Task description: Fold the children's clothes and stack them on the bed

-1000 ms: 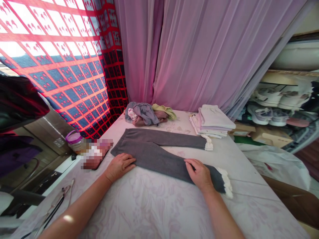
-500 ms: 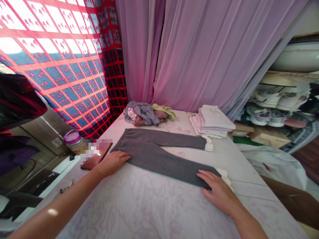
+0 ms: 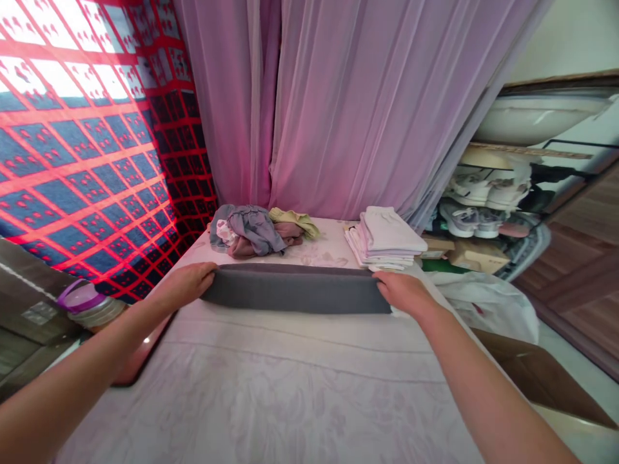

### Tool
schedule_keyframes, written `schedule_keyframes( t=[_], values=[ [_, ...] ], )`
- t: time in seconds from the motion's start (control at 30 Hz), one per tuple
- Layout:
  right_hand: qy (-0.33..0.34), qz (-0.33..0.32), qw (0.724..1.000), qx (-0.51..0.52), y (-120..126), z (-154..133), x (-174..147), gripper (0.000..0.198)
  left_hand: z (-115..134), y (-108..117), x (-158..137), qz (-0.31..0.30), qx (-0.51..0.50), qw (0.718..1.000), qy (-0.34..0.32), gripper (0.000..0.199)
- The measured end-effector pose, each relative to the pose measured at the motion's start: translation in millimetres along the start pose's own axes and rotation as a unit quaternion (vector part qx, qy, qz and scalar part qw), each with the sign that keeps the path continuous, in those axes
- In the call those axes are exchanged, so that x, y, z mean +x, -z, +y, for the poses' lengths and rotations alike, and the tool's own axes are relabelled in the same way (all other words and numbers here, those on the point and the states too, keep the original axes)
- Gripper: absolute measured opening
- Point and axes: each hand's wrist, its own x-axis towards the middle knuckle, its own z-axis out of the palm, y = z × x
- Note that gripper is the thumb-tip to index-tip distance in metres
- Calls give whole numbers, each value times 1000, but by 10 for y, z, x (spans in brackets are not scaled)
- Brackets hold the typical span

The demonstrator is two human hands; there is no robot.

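Grey trousers (image 3: pixel 300 291) stretch across the table, folded lengthwise so that one leg lies over the other in a narrow band. At the waist end, my left hand (image 3: pixel 196 281) pinches the upper edge. My right hand (image 3: pixel 399 291) grips the same edge at the cuff end, its fingers closed on the cloth. A bit of white cuff shows under the right hand; the rest of the cuffs is hidden. Behind the trousers lies a crumpled heap of clothes (image 3: pixel 254 229) in grey, brown and yellow-green. Beyond my right hand stands a stack of folded white clothes (image 3: pixel 389 235).
A white patterned cloth (image 3: pixel 271 393) covers the table. A flat reddish-brown, dark-edged object (image 3: pixel 140 364) lies at the left edge, near a purple-lidded jar (image 3: pixel 87 303). Purple curtains (image 3: pixel 358 109) hang behind. Shelves with shoes (image 3: pixel 469 219) and a plastic bag (image 3: pixel 488 299) are on the right.
Both hands have gone from resting on the spread trousers to gripping them. The near leg has been folded away from me over the far one. The view has shifted right.
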Motion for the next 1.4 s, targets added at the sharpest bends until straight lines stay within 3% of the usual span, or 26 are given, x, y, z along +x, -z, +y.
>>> schedule_keyframes(
  t=[0.17,0.3,0.4,0.57,0.7,0.8,0.93,1.07,1.23,1.3,1.4],
  values=[
    [-3,-59,998,-17,-117,-209,714,38,-113,-180,722,-56,15,998,-5,36],
    [11,-98,995,-16,-278,-216,871,36,-193,-401,832,-92,2,996,3,35],
    [14,-111,993,-20,-288,-196,870,32,-229,-435,804,-113,-8,993,12,38],
    [8,-66,997,-25,-181,-188,664,33,-133,-257,676,-56,-22,998,0,36],
    [1,-22,1000,-4,42,69,239,33,-53,48,335,19,-89,996,-11,36],
    [-3,-4,997,81,321,465,-120,29,-28,342,5,11,-164,986,-18,38],
    [37,-64,980,185,565,904,-332,27,88,563,-214,-31,-250,967,-36,44],
    [28,-143,976,159,254,841,-218,16,340,272,-126,-120,-224,966,-52,41],
    [-11,-79,992,102,-416,487,-173,23,503,-263,-1,-142,-101,985,5,38],
    [-20,-59,996,67,-526,451,-199,27,512,-301,-5,-138,-86,987,17,36],
    [-30,-51,998,33,-497,484,-199,30,615,-219,-76,-99,-52,993,30,34]
  ],
)
